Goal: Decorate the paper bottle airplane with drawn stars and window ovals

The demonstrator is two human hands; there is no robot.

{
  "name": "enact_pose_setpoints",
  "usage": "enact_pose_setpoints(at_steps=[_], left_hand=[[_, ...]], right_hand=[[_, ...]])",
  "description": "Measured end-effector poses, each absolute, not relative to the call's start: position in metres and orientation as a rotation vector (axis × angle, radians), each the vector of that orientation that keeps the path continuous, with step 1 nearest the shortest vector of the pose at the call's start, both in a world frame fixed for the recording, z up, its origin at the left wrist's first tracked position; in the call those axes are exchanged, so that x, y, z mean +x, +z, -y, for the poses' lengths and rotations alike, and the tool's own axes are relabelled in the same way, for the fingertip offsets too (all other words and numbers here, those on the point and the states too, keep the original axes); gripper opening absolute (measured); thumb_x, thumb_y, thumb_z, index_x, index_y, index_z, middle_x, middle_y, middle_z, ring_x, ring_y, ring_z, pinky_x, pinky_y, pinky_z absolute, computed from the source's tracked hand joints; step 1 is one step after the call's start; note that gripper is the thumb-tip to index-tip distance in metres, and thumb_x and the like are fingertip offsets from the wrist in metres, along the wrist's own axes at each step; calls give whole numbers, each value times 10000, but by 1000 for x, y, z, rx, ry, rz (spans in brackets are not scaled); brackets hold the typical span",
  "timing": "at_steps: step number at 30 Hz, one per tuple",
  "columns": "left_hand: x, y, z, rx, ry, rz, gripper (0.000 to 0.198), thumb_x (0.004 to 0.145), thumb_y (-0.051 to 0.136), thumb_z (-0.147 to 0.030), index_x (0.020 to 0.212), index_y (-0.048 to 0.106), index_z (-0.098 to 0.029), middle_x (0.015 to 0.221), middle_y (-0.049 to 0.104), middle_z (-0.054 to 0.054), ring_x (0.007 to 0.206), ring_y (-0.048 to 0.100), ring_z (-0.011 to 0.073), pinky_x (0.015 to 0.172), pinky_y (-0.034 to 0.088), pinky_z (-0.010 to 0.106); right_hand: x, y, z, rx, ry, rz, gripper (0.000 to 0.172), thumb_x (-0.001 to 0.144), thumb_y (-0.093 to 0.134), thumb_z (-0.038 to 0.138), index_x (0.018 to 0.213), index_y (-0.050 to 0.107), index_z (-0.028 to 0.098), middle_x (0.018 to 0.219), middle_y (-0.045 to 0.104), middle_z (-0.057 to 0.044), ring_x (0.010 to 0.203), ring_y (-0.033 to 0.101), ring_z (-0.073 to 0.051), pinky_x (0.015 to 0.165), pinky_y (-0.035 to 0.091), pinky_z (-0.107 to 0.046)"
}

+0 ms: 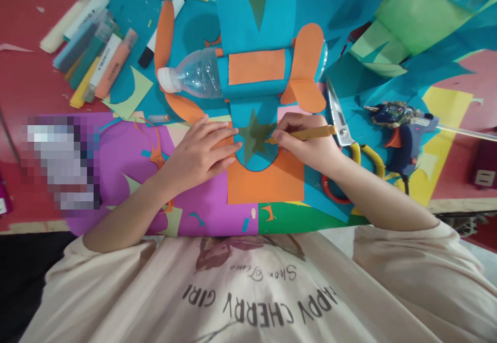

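Observation:
Between my hands lies a rounded blue paper wing [248, 158] bearing a dark green star [254, 136]. Held in my right hand [306, 138] is a yellow-brown marker [310, 134], its tip at the star's right side. My left hand [207, 149] lies flat, fingers stretched, its fingertips at the wing's left edge and on the orange sheet [266, 188] under it. Just beyond sits a clear plastic bottle [200, 74] wrapped in blue and orange paper, with orange propeller blades [164, 30] at its white cap and an orange tail [308, 56] at the other end.
Several markers [111, 69] lie at the upper left. Scissors [341, 131] with red and yellow handles rest by my right forearm. A blue glue gun [407, 141] with a glue stick is farther right. Paper scraps [134, 92] are scattered about, and a blurred-out object [64, 162] lies at the left.

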State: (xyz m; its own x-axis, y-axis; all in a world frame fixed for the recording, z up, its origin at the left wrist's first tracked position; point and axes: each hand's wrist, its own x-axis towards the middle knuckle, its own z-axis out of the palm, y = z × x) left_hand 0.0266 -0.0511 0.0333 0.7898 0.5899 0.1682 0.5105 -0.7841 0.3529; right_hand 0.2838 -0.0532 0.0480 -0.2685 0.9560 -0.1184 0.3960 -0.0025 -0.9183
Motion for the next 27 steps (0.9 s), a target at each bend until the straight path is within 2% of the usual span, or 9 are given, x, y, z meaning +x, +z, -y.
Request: enact_pose_setpoints(at_steps=[8,13,19,27], left_hand=[[26,32,51,2674,422,-837,288,1051,431,-372,1176,664,-258,1334,651,62,1269,586,274,1137,433,586],[27,34,52,2621,370,-877,294,1055,400,-389,1182,656,-318,1352,640,27,1299,568,255,1167,404,580],[26,32,51,2654,440,-826,271,1045,444,-359,1170,666,-267,1343,641,55,1281,573,272,1150,420,568],[25,28,51,2681,476,-812,267,1045,455,-349,1186,660,-254,1336,644,66,1274,575,278,1136,425,583]], right_hand=[[282,50,54,-1400,1239,1671,197,743,570,198,558,504,199,504,495,39,476,386,-74,469,289,-247],[282,51,54,-1409,1283,1708,216,713,562,159,526,462,197,483,455,44,467,339,-66,459,262,-250],[283,53,55,-1362,1336,1726,254,687,532,173,489,376,201,466,384,47,461,295,-56,435,222,-238],[283,51,54,-1404,1303,1710,247,698,551,170,499,406,199,478,416,43,480,341,-67,449,245,-236]])
